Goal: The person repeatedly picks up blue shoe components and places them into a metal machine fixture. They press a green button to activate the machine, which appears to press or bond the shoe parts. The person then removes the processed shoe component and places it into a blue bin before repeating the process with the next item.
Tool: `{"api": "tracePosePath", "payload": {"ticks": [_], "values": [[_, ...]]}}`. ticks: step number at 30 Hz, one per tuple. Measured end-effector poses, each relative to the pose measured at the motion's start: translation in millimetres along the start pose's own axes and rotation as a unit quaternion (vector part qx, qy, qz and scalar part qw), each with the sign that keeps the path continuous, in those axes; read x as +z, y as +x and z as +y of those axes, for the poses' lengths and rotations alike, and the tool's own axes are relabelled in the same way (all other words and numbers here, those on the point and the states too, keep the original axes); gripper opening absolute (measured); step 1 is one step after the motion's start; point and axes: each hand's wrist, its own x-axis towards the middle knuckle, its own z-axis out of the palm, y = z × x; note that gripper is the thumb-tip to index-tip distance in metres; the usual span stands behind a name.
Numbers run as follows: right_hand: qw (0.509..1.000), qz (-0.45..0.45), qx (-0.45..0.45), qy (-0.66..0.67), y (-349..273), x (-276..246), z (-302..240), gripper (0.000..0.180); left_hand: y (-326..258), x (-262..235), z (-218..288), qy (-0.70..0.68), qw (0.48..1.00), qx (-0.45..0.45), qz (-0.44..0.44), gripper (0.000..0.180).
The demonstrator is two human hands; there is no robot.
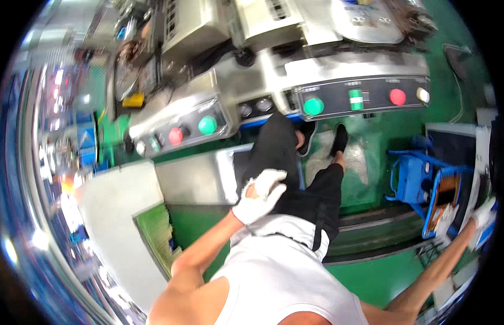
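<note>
My left hand [261,197], in a white work glove, hangs over my dark trousers at thigh height. Its fingers are loosely bent, with gaps between them. A tan patch shows between the white parts of the glove, and I see no object held. Far out to the right, my right arm reaches toward the rim of the view. The right hand [483,214], also white-gloved, is beside a blue-edged thing [487,234]. Its fingers are too small and smeared to read. A crumpled white item [447,219] lies close to it, by a blue metal-framed stool [417,176].
Ahead stands a machine with two control panels [365,97] [181,130], bearing green and red buttons. To the left is a pale board [119,216] beside a green-lined tray [154,235]. A metal plate [195,176] lies near my leg. A dark rail [376,230] crosses the green floor.
</note>
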Motion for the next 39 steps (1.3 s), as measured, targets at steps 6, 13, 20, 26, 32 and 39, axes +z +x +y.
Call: {"api": "tracePosePath", "payload": {"ticks": [6, 13, 20, 26, 32, 39], "values": [[0.934, -0.303, -0.011, 0.187, -364, 41, -110, 0.067, -52, -40, -94, -0.036, 0.978, -0.115, 0.170, 0.025], [0.807, -0.560, -0.158, 0.101, -526, 25, -262, 0.065, -219, -48, -247, 0.023, 0.870, -0.315, 0.379, 0.029], [0.718, -0.568, -0.402, 0.007, -505, 49, -332, 0.068, -453, 10, -318, 0.117, 0.662, -0.594, 0.441, 0.034], [0.716, -0.544, -0.400, -0.175, -500, 51, -384, 0.074, -627, 33, -353, 0.182, 0.358, -0.809, 0.429, 0.031], [0.590, -0.448, -0.623, -0.251, -398, 109, -355, 0.063, -845, 16, -427, 0.183, 0.294, -0.832, 0.433, 0.037], [0.793, -0.476, -0.287, -0.250, -348, -21, -353, 0.057, -772, -41, -414, 0.198, 0.428, -0.881, -0.029, 0.046]]}}
